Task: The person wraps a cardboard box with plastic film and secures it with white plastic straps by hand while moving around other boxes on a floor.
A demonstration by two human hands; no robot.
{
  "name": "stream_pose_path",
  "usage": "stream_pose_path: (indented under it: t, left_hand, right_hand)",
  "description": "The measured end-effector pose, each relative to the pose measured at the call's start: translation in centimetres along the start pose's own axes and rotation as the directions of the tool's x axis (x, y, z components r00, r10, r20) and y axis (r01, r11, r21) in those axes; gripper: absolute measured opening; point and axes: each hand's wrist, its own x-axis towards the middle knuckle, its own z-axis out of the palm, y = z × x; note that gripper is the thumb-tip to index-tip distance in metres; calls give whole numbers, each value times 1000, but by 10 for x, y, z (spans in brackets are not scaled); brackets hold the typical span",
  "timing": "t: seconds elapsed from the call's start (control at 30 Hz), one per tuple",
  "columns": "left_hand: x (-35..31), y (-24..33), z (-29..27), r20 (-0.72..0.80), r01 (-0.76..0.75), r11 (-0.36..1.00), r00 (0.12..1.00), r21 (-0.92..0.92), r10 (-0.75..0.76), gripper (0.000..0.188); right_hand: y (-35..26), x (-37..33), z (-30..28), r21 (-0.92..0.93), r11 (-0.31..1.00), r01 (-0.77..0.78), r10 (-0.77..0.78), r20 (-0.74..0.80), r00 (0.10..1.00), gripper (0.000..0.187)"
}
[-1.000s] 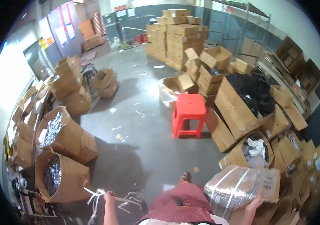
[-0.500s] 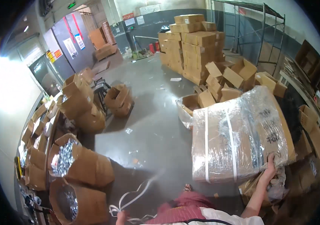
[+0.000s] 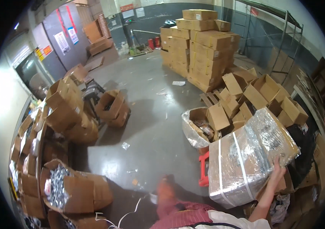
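A large carton [image 3: 242, 160] wrapped in clear film, with two white straps around it, sits tilted at my right. My right hand [image 3: 279, 166] grips its near right edge, fingers bent against the film. My left hand is out of the picture at the lower edge. A loose white strap [image 3: 129, 216] curls up from there beside my leg. Part of a red frame [image 3: 203, 170] shows at the carton's left side.
Open cartons of small shiny packets [image 3: 58, 187] stand at left, near a lone open carton [image 3: 113, 108]. Empty cartons [image 3: 261, 91] lie heaped beyond the wrapped one, by a film-lined carton [image 3: 193, 129]. Stacked sealed cartons [image 3: 210, 49] rise at the back. Scraps litter the floor [image 3: 151, 114].
The wrapped carton has turned and tipped lower to the right, with my right hand still on it. The red frame has come into view. My left hand has dropped out of view.
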Motion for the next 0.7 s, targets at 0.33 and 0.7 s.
stream_pose_path:
  t: [0.33,0.7]
  left_hand:
    - [395,541,-98,79,-155,622,940,-767,331,14]
    - [47,1160,-91,-510,-213,-533,695,-819,506,31]
  right_hand:
    - [31,42,52,-378,884,-276,181,-268,946,51]
    - [27,10,57,-193,916,-351,145,-658,739,53]
